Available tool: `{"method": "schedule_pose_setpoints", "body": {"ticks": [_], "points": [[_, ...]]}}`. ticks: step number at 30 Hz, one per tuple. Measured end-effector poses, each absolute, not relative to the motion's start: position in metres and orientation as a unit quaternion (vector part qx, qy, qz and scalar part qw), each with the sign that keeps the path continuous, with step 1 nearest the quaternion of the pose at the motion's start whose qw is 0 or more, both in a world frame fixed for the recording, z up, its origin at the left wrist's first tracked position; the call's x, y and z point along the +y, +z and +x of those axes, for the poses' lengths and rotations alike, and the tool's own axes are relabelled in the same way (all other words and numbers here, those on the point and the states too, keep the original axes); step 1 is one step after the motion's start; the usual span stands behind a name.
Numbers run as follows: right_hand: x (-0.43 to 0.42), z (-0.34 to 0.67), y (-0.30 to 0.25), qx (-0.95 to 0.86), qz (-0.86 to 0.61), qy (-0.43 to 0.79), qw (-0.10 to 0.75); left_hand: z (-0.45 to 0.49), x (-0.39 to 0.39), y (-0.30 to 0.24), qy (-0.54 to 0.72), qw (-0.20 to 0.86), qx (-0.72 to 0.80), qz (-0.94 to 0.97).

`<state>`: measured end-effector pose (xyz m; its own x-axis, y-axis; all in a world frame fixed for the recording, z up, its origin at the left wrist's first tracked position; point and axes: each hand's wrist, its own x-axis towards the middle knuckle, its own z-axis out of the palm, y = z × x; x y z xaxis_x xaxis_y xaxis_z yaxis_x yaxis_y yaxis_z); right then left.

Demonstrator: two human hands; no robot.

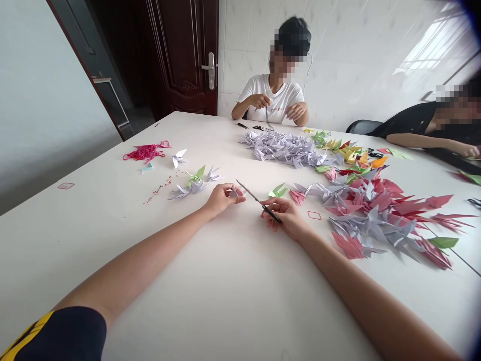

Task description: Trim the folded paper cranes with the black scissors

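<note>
My right hand (285,216) grips a pair of long, thin black scissors (259,201), with the blades pointing up and left towards my left hand (221,198). The blade tip nearly reaches a small pale paper piece (235,192) pinched in my left fingers. Just beyond my left hand lie lilac-grey origami cranes with green paper leaves (195,184). A heap of pink and grey paper cranes (370,215) spreads to the right of my right hand, and a small green paper leaf (277,190) lies between them.
A long heap of lilac paper cranes (280,149) and yellow, green and orange folded pieces (347,153) cover the far table. Tangled red cord (146,153) and scattered red beads (158,190) lie left. A seated person (271,98) works opposite, and another person's arm (424,141) rests at right.
</note>
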<state>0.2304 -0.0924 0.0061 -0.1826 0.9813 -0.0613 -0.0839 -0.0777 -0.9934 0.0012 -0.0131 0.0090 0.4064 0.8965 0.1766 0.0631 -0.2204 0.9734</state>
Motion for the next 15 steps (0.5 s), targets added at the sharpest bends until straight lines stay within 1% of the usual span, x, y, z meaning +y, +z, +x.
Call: {"method": "schedule_pose_setpoints", "body": {"ticks": [2,7,12,15], "points": [[-0.0924,0.2291,0.0052,-0.504,-0.456,0.573,0.458,0.0006,-0.0127,0.0099,0.425,0.522,0.358,0.647],[-0.0916,0.2279,-0.0009,-0.495,-0.478,0.529,0.497,-0.0014,-0.0117,0.0134,0.465,0.575,0.355,0.572],[-0.0913,0.2271,-0.0028,-0.515,-0.48,0.529,0.474,-0.0025,-0.0085,0.0103,0.465,0.558,0.391,0.565],[-0.0916,0.2249,-0.0018,-0.53,-0.489,0.521,0.457,-0.0022,-0.0073,0.0071,0.477,0.524,0.394,0.585]]}}
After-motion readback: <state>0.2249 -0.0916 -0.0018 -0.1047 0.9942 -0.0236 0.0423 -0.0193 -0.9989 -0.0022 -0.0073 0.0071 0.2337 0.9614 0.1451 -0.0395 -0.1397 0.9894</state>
